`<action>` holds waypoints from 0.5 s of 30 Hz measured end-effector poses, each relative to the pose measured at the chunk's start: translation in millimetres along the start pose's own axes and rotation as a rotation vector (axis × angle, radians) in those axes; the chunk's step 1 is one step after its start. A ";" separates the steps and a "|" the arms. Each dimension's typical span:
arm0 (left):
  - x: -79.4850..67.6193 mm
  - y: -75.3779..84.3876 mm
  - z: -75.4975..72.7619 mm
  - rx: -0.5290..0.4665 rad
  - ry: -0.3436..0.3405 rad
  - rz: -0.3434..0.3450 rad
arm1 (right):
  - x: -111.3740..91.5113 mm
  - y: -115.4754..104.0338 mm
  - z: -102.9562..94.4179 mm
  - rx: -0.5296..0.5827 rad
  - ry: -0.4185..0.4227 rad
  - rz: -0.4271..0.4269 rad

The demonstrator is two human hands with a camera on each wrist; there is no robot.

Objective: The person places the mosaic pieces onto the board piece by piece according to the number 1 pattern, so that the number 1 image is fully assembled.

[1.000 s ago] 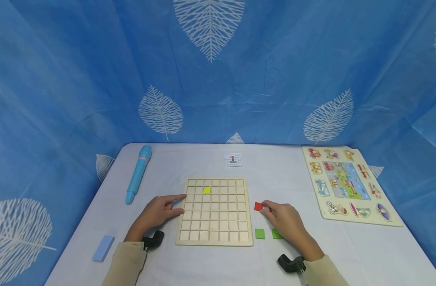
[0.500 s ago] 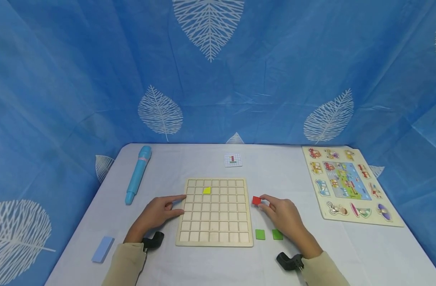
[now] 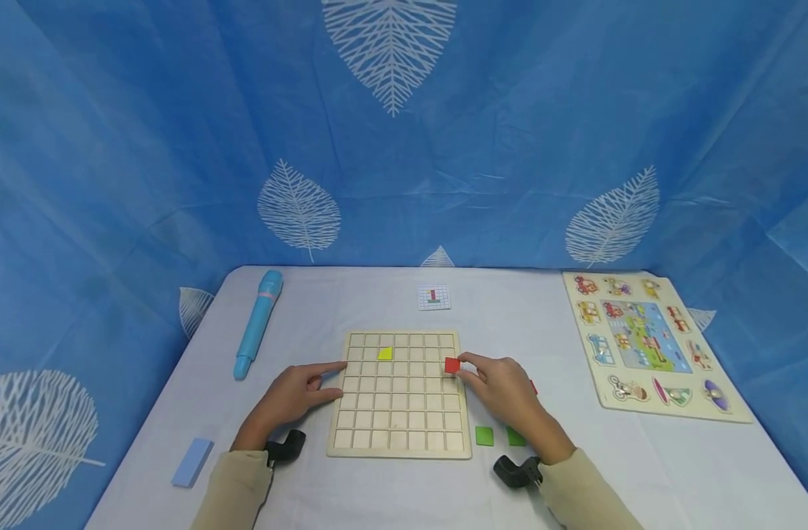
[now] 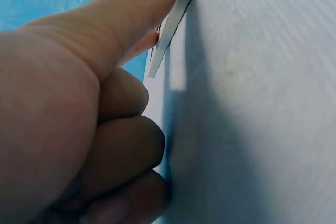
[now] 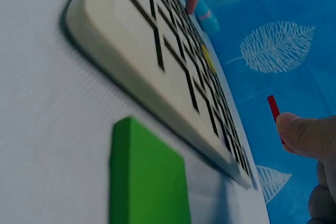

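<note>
In the head view, my right hand [image 3: 506, 384] pinches a red square tile [image 3: 452, 366] between thumb and forefinger, over the right side of a wooden grid board [image 3: 397, 419]. The right wrist view has this tile [image 5: 273, 109] held edge-on, raised above the board. A yellow tile [image 3: 385, 354] lies in a cell in the upper left part of the grid. My left hand [image 3: 294, 395] has thumb and forefinger stretched out to the board's left edge, its other fingers folded in. Two green tiles [image 3: 484, 436] lie right of the board; another red tile [image 3: 533, 386] peeks out behind my right hand.
Behind the board lies a small pattern card [image 3: 433, 297]. A blue toy microphone [image 3: 258, 324] is at the back left, a light-blue block [image 3: 192, 462] at the front left. On the right lies a wooden picture puzzle [image 3: 682, 414]. A blue leaf-print curtain [image 3: 443, 191] hangs behind the table.
My right hand has lifted the red tile from right of the board and carried it left over the board's right side. The left hand has stayed at the board's left edge.
</note>
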State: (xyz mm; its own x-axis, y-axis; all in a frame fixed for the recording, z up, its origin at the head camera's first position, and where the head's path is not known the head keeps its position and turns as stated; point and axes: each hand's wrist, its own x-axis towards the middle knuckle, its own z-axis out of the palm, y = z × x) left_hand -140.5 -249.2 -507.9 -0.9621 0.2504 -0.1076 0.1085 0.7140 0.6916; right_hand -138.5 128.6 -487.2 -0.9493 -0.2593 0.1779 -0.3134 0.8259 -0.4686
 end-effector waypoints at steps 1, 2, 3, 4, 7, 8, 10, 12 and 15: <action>0.1 0.1 0.1 0.001 0.001 -0.004 | 1.1 -1.3 0.3 0.002 -0.001 -0.006; 0.1 0.1 -0.1 0.002 0.002 -0.005 | 2.2 -2.7 0.4 0.006 0.002 -0.015; 0.1 0.4 -0.3 0.004 0.001 -0.008 | 3.3 -3.7 0.7 0.011 0.006 -0.024; 0.1 0.5 -0.5 0.004 0.002 -0.010 | 4.6 -4.5 1.0 0.016 0.011 -0.032; 0.0 1.0 -0.8 0.004 0.000 -0.013 | 8.7 -6.4 2.5 0.033 0.027 -0.048; 0.0 1.2 -0.9 0.003 -0.001 -0.010 | 9.9 -7.2 2.9 0.038 0.031 -0.054; 0.1 1.0 -0.8 0.001 -0.005 -0.011 | 13.0 -9.6 3.8 0.043 0.029 -0.068; -0.1 1.1 -1.2 0.000 -0.006 -0.011 | 16.3 -13.7 4.6 0.049 0.023 -0.086; -0.4 1.8 -2.0 0.004 -0.002 -0.014 | 22.5 -21.8 5.3 0.055 0.012 -0.117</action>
State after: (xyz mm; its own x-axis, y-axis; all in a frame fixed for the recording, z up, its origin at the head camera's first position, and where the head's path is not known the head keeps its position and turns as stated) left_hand -140.4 -249.3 -505.2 -0.9630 0.2416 -0.1190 0.0958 0.7204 0.6870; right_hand -153.2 102.1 -477.5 -0.9058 -0.3464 0.2440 -0.4234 0.7615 -0.4908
